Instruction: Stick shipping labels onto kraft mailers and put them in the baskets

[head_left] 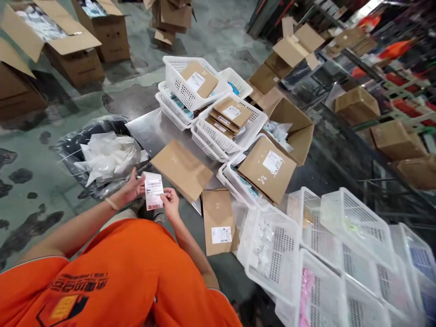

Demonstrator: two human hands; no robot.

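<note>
A white printed label sheet with red print at its lower edge is held up between my two hands. My left hand pinches its left side, fingers closed on it. On its right edge, my right hand grips it between thumb and fingers. Just beyond the sheet, a blank brown envelope lies on the metal table. To the right of my right hand is another brown envelope bearing a white label.
A black-lined bin full of white paper scraps stands at the left. White baskets with labelled envelopes are stacked beyond the table. More baskets fill the lower right. Open cartons stand on the floor.
</note>
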